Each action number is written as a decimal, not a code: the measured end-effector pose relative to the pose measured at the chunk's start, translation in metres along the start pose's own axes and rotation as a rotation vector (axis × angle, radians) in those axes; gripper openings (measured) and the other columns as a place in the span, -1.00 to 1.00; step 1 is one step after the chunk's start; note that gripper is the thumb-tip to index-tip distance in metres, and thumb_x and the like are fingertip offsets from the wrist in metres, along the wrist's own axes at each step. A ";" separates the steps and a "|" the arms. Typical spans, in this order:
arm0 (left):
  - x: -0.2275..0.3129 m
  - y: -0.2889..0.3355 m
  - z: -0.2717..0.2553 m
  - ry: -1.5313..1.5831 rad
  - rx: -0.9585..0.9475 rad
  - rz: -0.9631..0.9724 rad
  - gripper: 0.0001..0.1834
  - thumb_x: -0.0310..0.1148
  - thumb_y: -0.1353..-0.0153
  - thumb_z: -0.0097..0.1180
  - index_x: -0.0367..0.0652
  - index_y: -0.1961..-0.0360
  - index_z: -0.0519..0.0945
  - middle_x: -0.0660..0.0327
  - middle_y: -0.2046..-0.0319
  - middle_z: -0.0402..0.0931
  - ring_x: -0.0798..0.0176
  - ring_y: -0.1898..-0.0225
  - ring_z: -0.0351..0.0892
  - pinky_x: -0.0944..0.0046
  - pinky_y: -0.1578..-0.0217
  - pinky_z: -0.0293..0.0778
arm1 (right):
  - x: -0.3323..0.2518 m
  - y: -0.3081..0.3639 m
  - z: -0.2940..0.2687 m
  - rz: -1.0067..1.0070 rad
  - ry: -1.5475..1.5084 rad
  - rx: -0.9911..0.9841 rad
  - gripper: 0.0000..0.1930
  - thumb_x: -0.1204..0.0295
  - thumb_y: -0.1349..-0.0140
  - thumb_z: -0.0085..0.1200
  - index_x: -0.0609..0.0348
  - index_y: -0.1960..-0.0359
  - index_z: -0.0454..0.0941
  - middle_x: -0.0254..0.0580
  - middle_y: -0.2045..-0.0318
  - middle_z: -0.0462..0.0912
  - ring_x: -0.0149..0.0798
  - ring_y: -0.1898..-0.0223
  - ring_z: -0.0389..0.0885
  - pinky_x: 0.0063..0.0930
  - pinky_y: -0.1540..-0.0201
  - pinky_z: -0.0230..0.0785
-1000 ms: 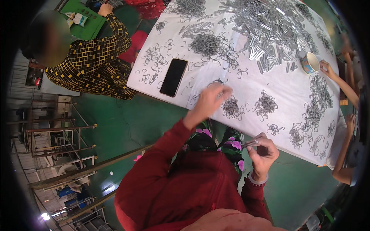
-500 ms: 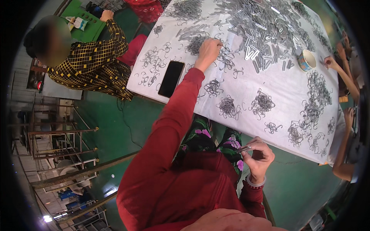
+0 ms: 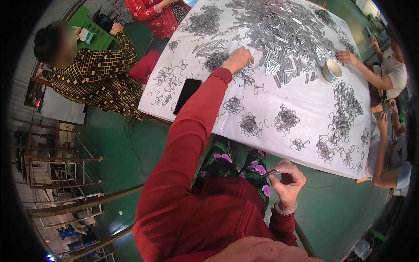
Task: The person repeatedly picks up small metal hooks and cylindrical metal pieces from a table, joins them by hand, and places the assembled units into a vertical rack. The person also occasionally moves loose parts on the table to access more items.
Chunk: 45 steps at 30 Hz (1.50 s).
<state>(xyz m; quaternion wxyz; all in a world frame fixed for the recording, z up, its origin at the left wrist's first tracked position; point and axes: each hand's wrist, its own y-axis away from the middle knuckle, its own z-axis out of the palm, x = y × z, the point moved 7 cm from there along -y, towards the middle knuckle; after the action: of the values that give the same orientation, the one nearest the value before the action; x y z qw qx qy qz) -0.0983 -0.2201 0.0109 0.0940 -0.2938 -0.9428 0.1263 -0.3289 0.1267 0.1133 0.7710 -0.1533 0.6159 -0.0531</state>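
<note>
My left hand (image 3: 238, 60) reaches across the white-covered table (image 3: 257, 102), its fingers curled down over a loose cluster of bent wire hooks (image 3: 245, 78). Whatever lies under those fingertips is hidden. A denser heap of hooks (image 3: 215, 60) sits just left of this hand, and a big pile of flat oblong metal pieces (image 3: 286, 48) spreads to its right. Low over the lap, beside the table's near edge, my right hand (image 3: 288, 181) pinches a slim metal piece (image 3: 271, 172) between thumb and fingers. Small hook piles (image 3: 286, 119) lie along the near side.
A black phone (image 3: 187, 94) lies partly under my left forearm. A paper cup (image 3: 332, 71) stands right of the metal pile. People sit at the left (image 3: 96, 72) and right (image 3: 388, 72); one person's hand (image 3: 347, 57) rests near the cup. Another person in red (image 3: 150, 17) is at the far side.
The whole view has shifted slightly, with the table sitting further left. My left hand stays among the hooks, and the right still pinches its metal piece. A person's hand at right has moved past the cup.
</note>
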 end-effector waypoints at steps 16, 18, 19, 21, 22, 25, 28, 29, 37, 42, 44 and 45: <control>0.005 0.048 -0.035 0.129 0.148 -0.118 -0.86 -0.42 -0.13 0.02 -0.27 0.36 0.56 -0.01 0.36 0.50 -0.09 0.21 0.47 0.05 0.16 0.39 | -0.005 0.010 0.005 0.016 -0.030 0.043 -0.76 0.84 0.23 0.12 0.36 0.46 0.51 -0.16 0.56 0.57 -0.34 0.50 0.47 -0.52 0.40 0.29; 0.000 0.055 -0.034 0.225 0.156 -0.194 -0.84 -0.41 -0.11 0.04 -0.30 0.41 0.56 -0.05 0.40 0.52 -0.12 0.26 0.50 0.00 0.22 0.41 | -0.007 0.014 0.009 0.022 -0.027 0.039 -0.76 0.85 0.23 0.12 0.35 0.46 0.51 -0.16 0.56 0.57 -0.34 0.49 0.47 -0.52 0.39 0.29; -0.004 0.056 -0.034 0.191 0.179 -0.231 -0.82 -0.40 -0.09 0.06 -0.33 0.46 0.56 -0.07 0.43 0.54 -0.13 0.31 0.53 -0.02 0.28 0.43 | -0.007 0.016 0.012 0.030 -0.031 0.041 -0.75 0.85 0.23 0.11 0.35 0.46 0.51 -0.17 0.56 0.56 -0.35 0.49 0.47 -0.52 0.39 0.29; -0.006 0.066 -0.037 0.129 0.184 -0.323 -0.82 -0.39 -0.08 0.07 -0.33 0.46 0.58 -0.05 0.45 0.55 -0.11 0.32 0.54 0.01 0.27 0.44 | -0.010 0.017 0.017 0.035 -0.031 0.049 -0.75 0.85 0.23 0.11 0.35 0.46 0.51 -0.18 0.55 0.56 -0.36 0.47 0.46 -0.53 0.37 0.29; -0.002 0.072 -0.044 0.101 0.191 -0.366 -0.82 -0.39 -0.08 0.08 -0.32 0.46 0.58 -0.05 0.47 0.56 -0.11 0.32 0.55 0.02 0.26 0.44 | -0.006 0.020 0.018 0.057 -0.027 0.039 -0.75 0.86 0.23 0.11 0.34 0.46 0.51 -0.21 0.53 0.56 -0.38 0.44 0.46 -0.55 0.34 0.30; 0.014 0.082 -0.064 0.308 0.259 -0.365 -0.79 -0.34 -0.08 0.13 -0.31 0.38 0.60 -0.07 0.39 0.57 -0.04 0.37 0.58 0.09 0.30 0.47 | -0.007 0.026 0.022 0.058 -0.046 0.028 -0.73 0.87 0.20 0.11 0.33 0.41 0.51 -0.23 0.49 0.55 -0.39 0.42 0.46 -0.56 0.30 0.31; 0.076 0.097 -0.093 0.695 0.219 -0.401 -0.78 -0.37 -0.12 0.16 -0.33 0.32 0.59 0.03 0.36 0.59 0.19 0.41 0.59 0.25 0.34 0.49 | -0.002 0.034 0.021 0.089 -0.045 0.062 -0.73 0.86 0.18 0.10 0.34 0.39 0.52 -0.23 0.48 0.55 -0.40 0.40 0.47 -0.55 0.29 0.33; 0.102 0.103 -0.099 0.987 0.202 -0.398 -0.81 -0.40 -0.13 0.16 -0.34 0.31 0.58 0.11 0.38 0.59 0.28 0.42 0.57 0.30 0.34 0.49 | 0.000 0.034 0.017 0.125 -0.021 0.099 -0.72 0.85 0.16 0.10 0.35 0.36 0.52 -0.22 0.47 0.55 -0.39 0.38 0.50 -0.55 0.23 0.36; 0.267 0.209 -0.156 1.647 0.168 -0.160 -0.91 -0.61 -0.15 0.12 -0.30 0.30 0.50 0.24 0.24 0.46 0.43 0.15 0.41 0.40 0.12 0.39 | 0.005 0.036 0.021 0.148 0.084 0.251 -0.55 0.80 0.03 0.09 0.41 0.01 0.43 -0.33 0.50 0.56 -0.50 0.40 0.50 -0.62 0.23 0.38; 0.267 0.209 -0.168 1.041 0.377 -0.132 -0.86 -0.54 -0.01 0.25 -0.25 0.39 0.53 0.15 0.24 0.49 0.21 0.18 0.47 0.30 0.20 0.42 | 0.008 0.028 0.025 0.128 0.101 0.311 -0.51 0.78 0.01 0.10 0.36 -0.04 0.42 -0.35 0.49 0.56 -0.53 0.40 0.49 -0.63 0.26 0.38; 0.267 0.204 -0.169 0.969 0.448 -0.113 -0.87 -0.53 -0.03 0.23 -0.25 0.39 0.52 0.15 0.26 0.51 0.22 0.21 0.49 0.29 0.23 0.44 | 0.005 0.023 0.027 0.082 0.213 0.304 -0.49 0.75 0.03 0.14 0.33 -0.05 0.42 -0.36 0.48 0.57 -0.53 0.41 0.48 -0.64 0.25 0.36; 0.265 0.202 -0.166 0.990 0.475 -0.109 -0.86 -0.52 -0.06 0.21 -0.25 0.37 0.50 0.13 0.29 0.52 0.22 0.26 0.51 0.29 0.25 0.46 | 0.004 0.020 0.030 0.054 0.264 0.286 -0.49 0.74 0.02 0.14 0.32 -0.06 0.42 -0.36 0.48 0.57 -0.53 0.40 0.48 -0.64 0.24 0.36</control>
<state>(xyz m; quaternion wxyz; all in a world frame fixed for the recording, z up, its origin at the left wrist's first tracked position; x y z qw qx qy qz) -0.1643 0.1242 0.1368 0.5963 -0.2396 -0.7453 0.1775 -0.3009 0.1495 0.1096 0.6985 -0.0173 0.7018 -0.1388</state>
